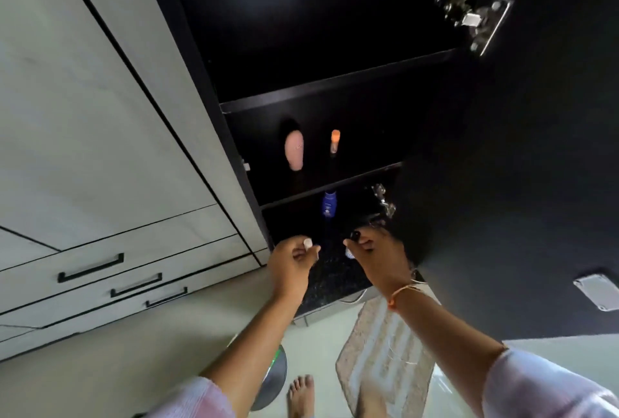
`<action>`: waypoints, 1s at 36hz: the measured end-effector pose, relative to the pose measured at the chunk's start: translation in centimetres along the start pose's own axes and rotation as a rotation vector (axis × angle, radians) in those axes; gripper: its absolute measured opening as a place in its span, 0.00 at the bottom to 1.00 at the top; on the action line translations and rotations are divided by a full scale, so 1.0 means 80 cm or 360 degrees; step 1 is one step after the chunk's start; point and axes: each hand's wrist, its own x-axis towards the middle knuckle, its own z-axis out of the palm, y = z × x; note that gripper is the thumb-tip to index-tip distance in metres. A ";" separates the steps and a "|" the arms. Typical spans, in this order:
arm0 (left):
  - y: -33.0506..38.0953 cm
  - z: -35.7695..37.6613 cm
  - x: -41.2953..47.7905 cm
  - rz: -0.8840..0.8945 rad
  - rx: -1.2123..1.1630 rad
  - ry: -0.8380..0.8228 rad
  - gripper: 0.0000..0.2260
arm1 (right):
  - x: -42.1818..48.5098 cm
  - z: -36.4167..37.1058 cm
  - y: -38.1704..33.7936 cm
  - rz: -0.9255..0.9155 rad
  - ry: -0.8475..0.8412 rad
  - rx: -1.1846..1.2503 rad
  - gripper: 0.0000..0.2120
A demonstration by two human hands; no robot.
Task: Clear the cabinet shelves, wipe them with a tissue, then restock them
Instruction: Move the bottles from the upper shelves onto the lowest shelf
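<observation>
Pale sleeves frame the bottom of the view, and a bare foot [300,392] is seen on the floor beside a patterned mat [385,360]. Both forearms are raised toward an open dark cabinet [335,15]. The left hand [290,263] is curled, and a small white thing [307,243] is pinched at its fingertips; whether it is a cap or a bit of tissue cannot be told. The right hand [371,252] is curled too, with a small dark object [355,234] apparently held in its grip, though the shadow hides what it is.

Three items are seen inside the cabinet. A pink bottle [294,149] and a thin orange tube [335,140] stand well apart on the middle shelf [335,185]. A blue bottle [329,204] stands below that shelf, just above the hands, over a speckled dark counter [330,278]. The top shelf [335,81] shows nothing on it. The open door [519,183] hangs close to the right wrist, and a metal hinge [384,200] is set just above the right hand.

The clearing is judged to be unfinished. With both grips already taken up by small things, the blue bottle could be knocked over or dropped if it is reached for without first putting something down. The right knuckles could also be caught on the hinge. In the dark interior, an item at the back could be overlooked.
</observation>
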 end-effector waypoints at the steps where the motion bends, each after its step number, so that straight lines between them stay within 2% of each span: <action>1: -0.020 0.002 0.003 -0.0092 0.0010 0.0001 0.05 | 0.001 0.012 0.016 0.0061 -0.0086 -0.0028 0.09; 6: -0.104 0.019 0.026 -0.0226 0.0218 0.0035 0.06 | 0.021 0.067 0.069 0.0237 -0.0291 -0.0187 0.11; 12: -0.149 0.047 0.049 -0.0115 0.0439 -0.0035 0.07 | 0.048 0.118 0.111 0.0239 -0.0467 -0.0315 0.11; 19: -0.174 0.064 0.060 -0.0098 0.0616 -0.0034 0.07 | 0.051 0.145 0.140 0.0090 -0.0510 -0.0488 0.10; 27: -0.189 0.067 0.060 -0.0105 0.0643 -0.0073 0.05 | 0.054 0.153 0.143 0.0030 -0.0502 -0.0453 0.10; 31: -0.188 0.068 0.059 -0.0054 0.0722 -0.0134 0.07 | 0.052 0.150 0.140 0.0068 -0.0579 -0.0407 0.16; 34: -0.178 0.066 0.057 -0.0040 0.0817 -0.0151 0.14 | 0.047 0.144 0.135 0.0087 -0.0581 -0.0400 0.27; 36: -0.166 0.064 0.052 -0.0048 0.0786 -0.0131 0.18 | 0.042 0.137 0.132 0.0057 -0.0523 -0.0435 0.30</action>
